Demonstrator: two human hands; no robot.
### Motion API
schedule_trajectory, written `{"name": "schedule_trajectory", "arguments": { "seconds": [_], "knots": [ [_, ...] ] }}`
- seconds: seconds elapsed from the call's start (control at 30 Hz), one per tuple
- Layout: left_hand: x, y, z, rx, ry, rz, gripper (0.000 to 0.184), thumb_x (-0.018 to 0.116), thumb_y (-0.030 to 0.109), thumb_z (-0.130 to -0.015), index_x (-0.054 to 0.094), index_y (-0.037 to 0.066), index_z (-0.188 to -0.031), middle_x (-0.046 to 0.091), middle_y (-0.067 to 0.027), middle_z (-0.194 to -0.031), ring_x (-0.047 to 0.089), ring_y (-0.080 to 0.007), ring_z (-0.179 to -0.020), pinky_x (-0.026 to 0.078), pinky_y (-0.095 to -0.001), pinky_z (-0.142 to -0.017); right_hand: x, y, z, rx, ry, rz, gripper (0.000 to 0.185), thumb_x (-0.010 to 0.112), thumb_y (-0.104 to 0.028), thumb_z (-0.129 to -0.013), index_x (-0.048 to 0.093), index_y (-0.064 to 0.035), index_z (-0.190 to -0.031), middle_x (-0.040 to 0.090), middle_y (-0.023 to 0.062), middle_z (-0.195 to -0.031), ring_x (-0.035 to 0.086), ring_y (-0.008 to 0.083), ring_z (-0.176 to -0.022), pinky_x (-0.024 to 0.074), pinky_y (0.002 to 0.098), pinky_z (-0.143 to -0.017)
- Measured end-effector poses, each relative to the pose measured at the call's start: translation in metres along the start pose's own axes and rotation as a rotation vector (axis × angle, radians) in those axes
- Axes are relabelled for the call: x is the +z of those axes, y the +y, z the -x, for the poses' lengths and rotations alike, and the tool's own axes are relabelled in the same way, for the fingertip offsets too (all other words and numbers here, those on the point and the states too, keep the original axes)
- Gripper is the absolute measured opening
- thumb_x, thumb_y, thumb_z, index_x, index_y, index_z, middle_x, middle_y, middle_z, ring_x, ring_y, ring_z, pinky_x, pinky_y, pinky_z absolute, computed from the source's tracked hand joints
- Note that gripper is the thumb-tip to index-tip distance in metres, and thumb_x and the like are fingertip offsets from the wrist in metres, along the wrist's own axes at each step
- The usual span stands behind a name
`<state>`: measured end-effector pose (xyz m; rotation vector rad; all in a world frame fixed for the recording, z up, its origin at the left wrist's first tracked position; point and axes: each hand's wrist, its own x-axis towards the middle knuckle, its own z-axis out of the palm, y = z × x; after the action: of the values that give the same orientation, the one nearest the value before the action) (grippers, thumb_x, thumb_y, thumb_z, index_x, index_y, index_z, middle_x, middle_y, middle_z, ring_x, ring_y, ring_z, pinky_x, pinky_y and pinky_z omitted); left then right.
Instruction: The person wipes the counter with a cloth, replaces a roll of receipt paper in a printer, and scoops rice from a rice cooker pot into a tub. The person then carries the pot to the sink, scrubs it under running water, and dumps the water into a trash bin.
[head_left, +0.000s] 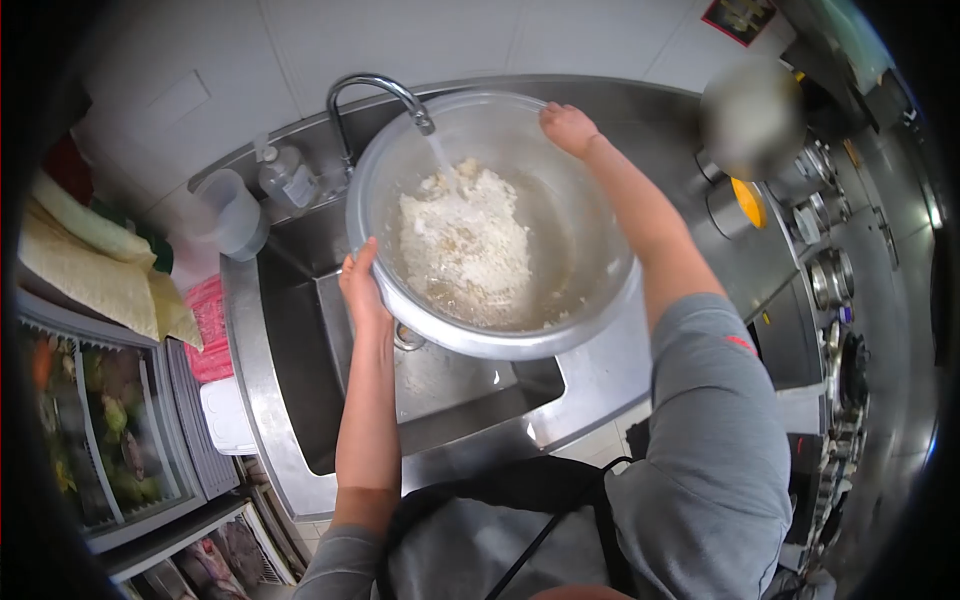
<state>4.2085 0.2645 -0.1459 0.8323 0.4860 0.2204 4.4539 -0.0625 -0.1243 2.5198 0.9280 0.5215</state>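
A large metal bowl (580,190) is held over the sink (440,405), partly resting toward the counter on the right. White rice (465,240) lies heaped in it, with some water around the grains. From the curved faucet (385,85) a stream of water runs onto the rice. My left hand (362,285) grips the bowl's rim at the near left, thumb on top. My right hand (568,130) is closed over the rim at the far right. The fingers of both hands are partly hidden by the bowl.
A soap pump bottle (288,180) and a translucent plastic jug (232,212) stand left of the faucet. A glass-fronted cooler (100,430) with produce is at the lower left. Metal containers (728,210) sit on the right-hand counter. A yellowish cloth (90,265) hangs at the left.
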Motion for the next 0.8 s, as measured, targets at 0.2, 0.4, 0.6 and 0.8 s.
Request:
{"name": "schedule_trajectory", "arguments": {
  "seconds": [0.2,0.4,0.6,0.8],
  "knots": [
    [0.019,-0.006,0.002,0.082,0.003,0.057,0.009,0.060,0.010,-0.077,0.055,0.002,-0.079,0.059,-0.0079,-0.076,0.056,-0.0144,-0.065,0.045,-0.0256,-0.061,-0.066,-0.004,0.119,0.090,-0.365,0.081,0.013,0.052,-0.007,-0.068,0.060,-0.0028,-0.077,0.059,0.0085,-0.085,0.055,0.0211,-0.088,0.0510,0.0320,-0.065],
    [0.015,-0.012,-0.003,0.069,-0.037,0.041,0.012,0.059,0.011,-0.077,0.055,0.001,-0.082,0.059,-0.0090,-0.082,0.056,-0.0160,-0.072,0.045,-0.0274,-0.065,-0.157,-0.070,0.142,0.102,-0.915,-0.054,0.019,0.056,-0.010,-0.069,0.062,-0.0044,-0.087,0.061,0.0113,-0.087,0.055,0.0240,-0.094,0.0498,0.0347,-0.072],
    [0.020,-0.009,0.006,0.081,-0.012,0.039,0.011,0.059,0.010,-0.078,0.053,0.001,-0.081,0.059,-0.0091,-0.080,0.057,-0.0151,-0.071,0.045,-0.0264,-0.063,-0.028,0.008,0.127,-0.243,-0.318,0.006,0.037,0.047,-0.031,-0.082,0.056,-0.0020,-0.103,0.057,0.0138,-0.104,0.051,0.0272,-0.101,0.0400,0.0377,-0.087],
    [0.015,-0.014,0.004,0.098,-0.012,0.076,0.012,0.060,0.010,-0.077,0.052,0.001,-0.080,0.058,-0.0100,-0.082,0.057,-0.0161,-0.070,0.046,-0.0278,-0.064,-0.163,-0.096,0.147,0.159,-1.035,-0.709,0.062,0.034,-0.052,-0.085,0.055,0.0031,-0.104,0.055,0.0213,-0.103,0.051,0.0303,-0.098,0.0385,0.0387,-0.086]
  ]
}}
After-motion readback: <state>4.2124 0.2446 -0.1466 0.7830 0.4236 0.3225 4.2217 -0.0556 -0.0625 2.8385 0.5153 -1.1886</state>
